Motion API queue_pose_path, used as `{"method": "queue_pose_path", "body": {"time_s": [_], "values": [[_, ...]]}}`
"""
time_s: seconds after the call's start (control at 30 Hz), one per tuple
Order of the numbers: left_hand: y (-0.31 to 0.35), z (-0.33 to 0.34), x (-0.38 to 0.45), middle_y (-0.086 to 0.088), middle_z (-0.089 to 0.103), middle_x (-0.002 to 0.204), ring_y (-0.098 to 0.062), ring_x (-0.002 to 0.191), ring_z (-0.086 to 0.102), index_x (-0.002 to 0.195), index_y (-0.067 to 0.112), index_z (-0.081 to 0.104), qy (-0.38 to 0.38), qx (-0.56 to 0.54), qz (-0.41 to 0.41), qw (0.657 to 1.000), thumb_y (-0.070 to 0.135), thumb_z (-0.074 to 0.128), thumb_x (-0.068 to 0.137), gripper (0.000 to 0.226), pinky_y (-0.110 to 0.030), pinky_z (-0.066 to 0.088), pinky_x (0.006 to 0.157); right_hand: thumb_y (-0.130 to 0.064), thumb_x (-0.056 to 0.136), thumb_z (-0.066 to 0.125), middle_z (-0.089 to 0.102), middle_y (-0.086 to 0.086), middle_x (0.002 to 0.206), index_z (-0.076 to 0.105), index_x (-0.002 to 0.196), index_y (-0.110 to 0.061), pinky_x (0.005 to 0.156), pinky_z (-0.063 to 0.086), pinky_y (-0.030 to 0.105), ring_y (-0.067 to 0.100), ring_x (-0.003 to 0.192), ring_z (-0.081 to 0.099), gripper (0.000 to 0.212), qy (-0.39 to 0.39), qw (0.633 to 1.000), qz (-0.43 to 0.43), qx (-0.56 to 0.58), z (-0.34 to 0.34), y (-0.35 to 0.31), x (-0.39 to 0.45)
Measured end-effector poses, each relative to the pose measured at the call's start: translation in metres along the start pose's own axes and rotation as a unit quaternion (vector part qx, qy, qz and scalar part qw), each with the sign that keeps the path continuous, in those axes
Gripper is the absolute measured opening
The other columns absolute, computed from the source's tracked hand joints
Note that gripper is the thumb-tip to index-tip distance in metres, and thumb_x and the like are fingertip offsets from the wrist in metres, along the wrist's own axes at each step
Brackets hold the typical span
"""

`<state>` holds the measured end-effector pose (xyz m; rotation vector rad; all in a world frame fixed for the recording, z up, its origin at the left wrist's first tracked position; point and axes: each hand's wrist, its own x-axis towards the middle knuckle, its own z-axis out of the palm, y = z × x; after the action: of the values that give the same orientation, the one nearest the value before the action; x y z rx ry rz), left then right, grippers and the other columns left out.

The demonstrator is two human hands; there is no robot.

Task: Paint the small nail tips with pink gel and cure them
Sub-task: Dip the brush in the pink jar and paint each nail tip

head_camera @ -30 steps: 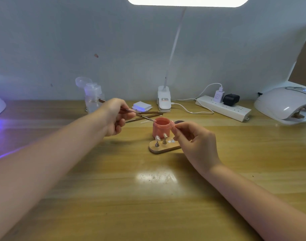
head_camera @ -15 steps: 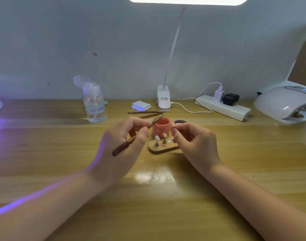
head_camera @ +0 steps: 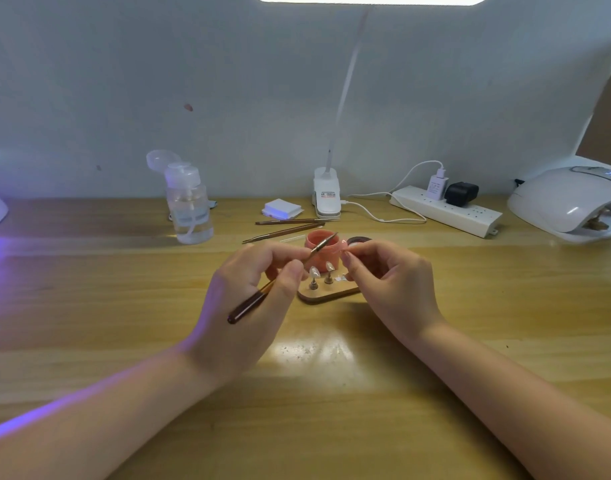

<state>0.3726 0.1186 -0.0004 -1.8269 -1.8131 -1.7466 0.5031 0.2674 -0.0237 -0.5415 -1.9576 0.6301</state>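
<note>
Near the middle of the table (head_camera: pixel 435 393), toward its far edge, your left hand (head_camera: pixel 252 306) has its fingers curled round a brush (head_camera: pixel 280 282), whose tip reaches over the open pink gel jar (head_camera: pixel 323 249). Your right hand (head_camera: pixel 390 282) pinches what looks like a small nail tip (head_camera: pixel 346 250) between thumb and forefinger, right beside the jar. Two more nail tips (head_camera: pixel 320 270) stand on pegs on the wooden holder (head_camera: pixel 326 294) just in front of the jar, between your hands.

Watch the brush: loaded too heavily, it could drip gel onto the holder or flood the pinched tip's edges. A loose pinch may let that tip slip or twist under the bristles. Your left knuckles sit close to the standing tips, so a careless sweep could knock them. The curing lamp (head_camera: pixel 571 202) waits at the far right corner, well apart, so carrying wet tips there risks smudging.
</note>
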Motion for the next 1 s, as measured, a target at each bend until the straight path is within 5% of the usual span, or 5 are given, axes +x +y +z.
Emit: {"method": "queue_pose_path", "body": {"time_s": [0.23, 0.47, 1.0], "values": [[-0.0030, 0.0016, -0.0023, 0.013, 0.069, 0.084, -0.007, 0.082, 0.062, 0.093, 0.029, 0.066, -0.001, -0.020, 0.001, 1.000, 0.037, 0.047, 0.087, 0.022, -0.013, 0.042, 0.073, -0.012, 0.086, 0.071, 0.071, 0.003, 0.077, 0.073, 0.095, -0.007, 0.067, 0.055, 0.042, 0.017, 0.071, 0.068, 0.011, -0.002, 1.000, 0.002, 0.007, -0.0005, 0.0010, -0.0002], [-0.0016, 0.0039, -0.0001, 0.017, 0.070, 0.088, -0.009, 0.089, 0.060, 0.101, 0.036, 0.066, -0.011, 0.010, -0.005, 1.000, 0.041, 0.049, 0.086, 0.022, -0.017, 0.042, 0.078, -0.014, 0.087, 0.069, 0.072, 0.004, 0.080, 0.072, 0.097, -0.007, 0.065, 0.056, 0.045, 0.019, 0.073, 0.070, 0.013, -0.007, 1.000, 0.002, 0.026, 0.0008, 0.0031, 0.0010], [0.0012, 0.0008, 0.0000, 0.020, 0.069, 0.088, -0.006, 0.087, 0.058, 0.102, 0.031, 0.069, 0.012, 0.016, 0.024, 1.000, 0.033, 0.053, 0.087, 0.022, -0.008, 0.037, 0.077, -0.013, 0.086, 0.070, 0.072, 0.001, 0.079, 0.072, 0.096, -0.011, 0.064, 0.056, 0.044, 0.018, 0.072, 0.070, 0.009, 0.006, 0.999, 0.003, 0.036, 0.0015, 0.0040, 0.0007]]}}
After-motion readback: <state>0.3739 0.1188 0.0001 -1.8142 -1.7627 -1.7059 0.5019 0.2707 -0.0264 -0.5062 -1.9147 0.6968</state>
